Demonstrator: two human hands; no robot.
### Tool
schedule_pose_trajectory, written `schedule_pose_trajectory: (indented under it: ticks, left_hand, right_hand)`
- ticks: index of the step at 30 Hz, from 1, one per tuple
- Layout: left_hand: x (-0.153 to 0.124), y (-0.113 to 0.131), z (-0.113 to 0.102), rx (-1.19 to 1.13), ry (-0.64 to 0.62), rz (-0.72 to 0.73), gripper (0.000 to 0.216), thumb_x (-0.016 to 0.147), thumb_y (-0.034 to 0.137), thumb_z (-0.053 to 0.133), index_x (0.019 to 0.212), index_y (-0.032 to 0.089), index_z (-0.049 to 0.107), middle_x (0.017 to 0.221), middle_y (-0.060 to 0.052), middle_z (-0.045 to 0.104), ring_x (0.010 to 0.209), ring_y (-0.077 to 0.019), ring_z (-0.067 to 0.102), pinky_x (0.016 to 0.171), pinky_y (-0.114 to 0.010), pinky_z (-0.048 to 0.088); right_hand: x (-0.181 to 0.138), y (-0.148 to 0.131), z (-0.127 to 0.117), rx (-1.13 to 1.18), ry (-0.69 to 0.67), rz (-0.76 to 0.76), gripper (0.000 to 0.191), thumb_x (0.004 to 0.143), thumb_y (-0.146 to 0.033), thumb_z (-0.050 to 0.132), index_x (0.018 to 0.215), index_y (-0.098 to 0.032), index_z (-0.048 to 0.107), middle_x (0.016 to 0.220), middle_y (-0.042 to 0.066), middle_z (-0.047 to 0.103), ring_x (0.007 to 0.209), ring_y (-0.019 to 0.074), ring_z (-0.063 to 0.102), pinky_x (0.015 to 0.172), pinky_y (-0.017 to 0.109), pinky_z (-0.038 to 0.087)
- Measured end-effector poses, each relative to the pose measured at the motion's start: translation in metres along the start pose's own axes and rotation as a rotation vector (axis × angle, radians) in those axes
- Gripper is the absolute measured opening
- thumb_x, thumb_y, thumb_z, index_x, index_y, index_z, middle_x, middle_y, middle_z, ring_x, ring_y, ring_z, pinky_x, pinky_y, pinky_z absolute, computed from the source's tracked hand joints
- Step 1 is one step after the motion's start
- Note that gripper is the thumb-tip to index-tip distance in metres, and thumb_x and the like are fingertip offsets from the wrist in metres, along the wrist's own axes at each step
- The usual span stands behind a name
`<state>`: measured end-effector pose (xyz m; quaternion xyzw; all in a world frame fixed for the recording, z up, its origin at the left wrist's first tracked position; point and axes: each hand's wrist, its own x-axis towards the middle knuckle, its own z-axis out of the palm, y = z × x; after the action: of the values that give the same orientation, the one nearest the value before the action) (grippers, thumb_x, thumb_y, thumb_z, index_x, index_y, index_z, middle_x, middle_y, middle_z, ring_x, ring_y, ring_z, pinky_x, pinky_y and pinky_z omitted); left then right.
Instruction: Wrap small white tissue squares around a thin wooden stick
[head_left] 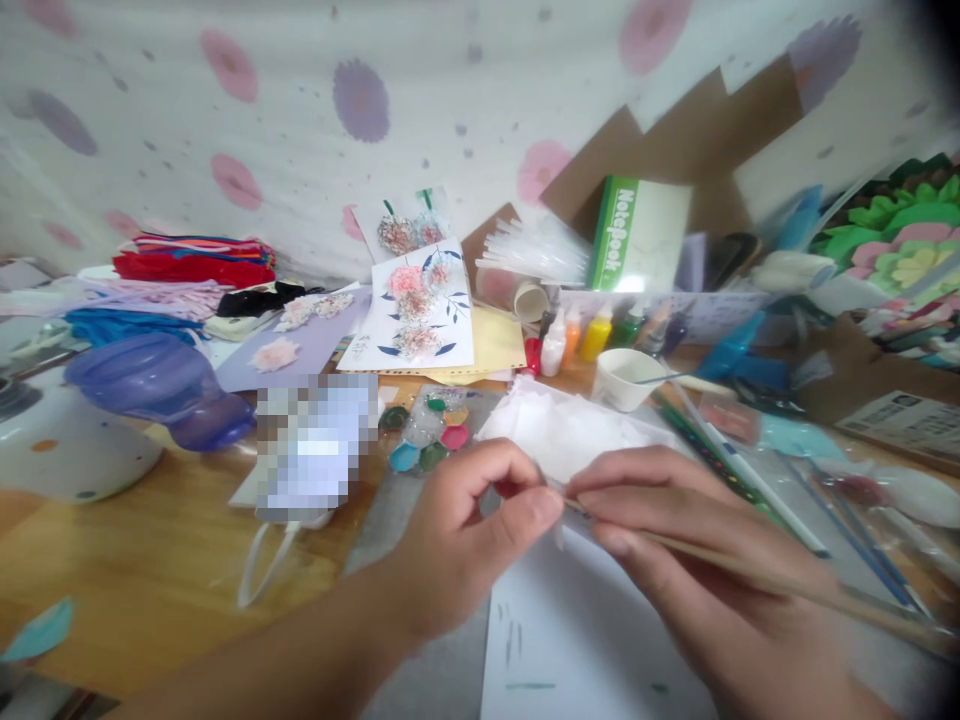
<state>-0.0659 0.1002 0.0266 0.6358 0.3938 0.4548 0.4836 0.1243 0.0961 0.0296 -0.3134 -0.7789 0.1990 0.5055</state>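
Observation:
Above a white sheet of paper (pixel 585 640) with a few green strokes, my two hands meet at the fingertips. My right hand (pixel 697 550) grips a thin paintbrush (pixel 720 562) with a wooden handle, which slants down to the right. Thumb and forefinger of my left hand (pixel 487 510) pinch together at the brush's front end, so its tip is mostly hidden. Just beyond lie crumpled white tissue (pixel 562 425) and a small palette (pixel 431 440) with several paint colours. A white cup (pixel 628 378) holding a brush stands behind my right hand.
Paint bottles (pixel 596 338) line the back beside a green notebook (pixel 637 235) and flower cards (pixel 420 310). Left are a blurred-out phone-like object (pixel 319 450), a purple vase-like piece (pixel 161 385) and pipe cleaners (pixel 191 262). Pens (pixel 750 470), brushes and a cardboard box (pixel 892 390) are right.

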Motion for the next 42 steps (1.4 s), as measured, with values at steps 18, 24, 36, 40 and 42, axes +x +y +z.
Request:
schedule_pose_trajectory:
  ticks: [18,24,36,40,42]
  left_hand:
    - [0.003,-0.003,0.001,-0.018,-0.014,-0.092,0.017,0.086,0.026,0.056,0.071,0.018,0.057,0.068,0.003,0.051,0.065,-0.0116,0.045,0.060,-0.025,0.035]
    - [0.003,-0.004,-0.003,-0.023,-0.001,-0.097,0.020,0.088,0.030,0.057,0.072,0.018,0.057,0.068,0.002,0.051,0.065,-0.0128,0.045,0.061,-0.027,0.035]
    - [0.012,-0.021,-0.015,0.026,0.211,-0.075,0.018,0.090,0.029,0.057,0.074,0.020,0.059,0.072,0.002,0.055,0.073,-0.0147,0.049,0.067,-0.027,0.037]
    - [0.010,-0.021,-0.017,0.065,0.223,-0.068,0.019,0.091,0.031,0.057,0.076,0.020,0.059,0.074,0.001,0.056,0.074,-0.0154,0.050,0.068,-0.028,0.038]
    - [0.008,-0.020,-0.017,0.111,0.213,-0.069,0.019,0.092,0.032,0.055,0.078,0.020,0.059,0.076,0.001,0.057,0.074,-0.0154,0.050,0.068,-0.028,0.038]
  right_hand:
    - [0.000,0.005,0.005,0.111,0.068,0.067,0.023,0.085,-0.013,0.066,0.098,-0.032,0.073,0.093,-0.003,0.074,0.089,0.0141,0.069,0.077,0.021,0.058]
    - [0.004,0.005,0.000,0.090,0.147,0.095,0.019,0.085,-0.016,0.067,0.092,-0.032,0.074,0.088,-0.004,0.076,0.089,0.0143,0.070,0.076,0.022,0.059]
    - [0.016,0.038,-0.026,-0.034,0.227,0.272,0.013,0.084,-0.021,0.069,0.076,-0.028,0.076,0.083,0.000,0.078,0.080,0.0205,0.074,0.064,0.031,0.062]
    - [0.018,0.049,-0.033,-0.190,0.118,0.210,0.011,0.082,-0.023,0.068,0.074,-0.026,0.075,0.080,0.003,0.077,0.080,0.0234,0.074,0.067,0.035,0.062]
    - [0.016,0.046,-0.033,-0.259,0.153,0.178,0.009,0.082,-0.024,0.068,0.076,-0.026,0.075,0.086,0.004,0.077,0.087,0.0255,0.073,0.078,0.041,0.060]
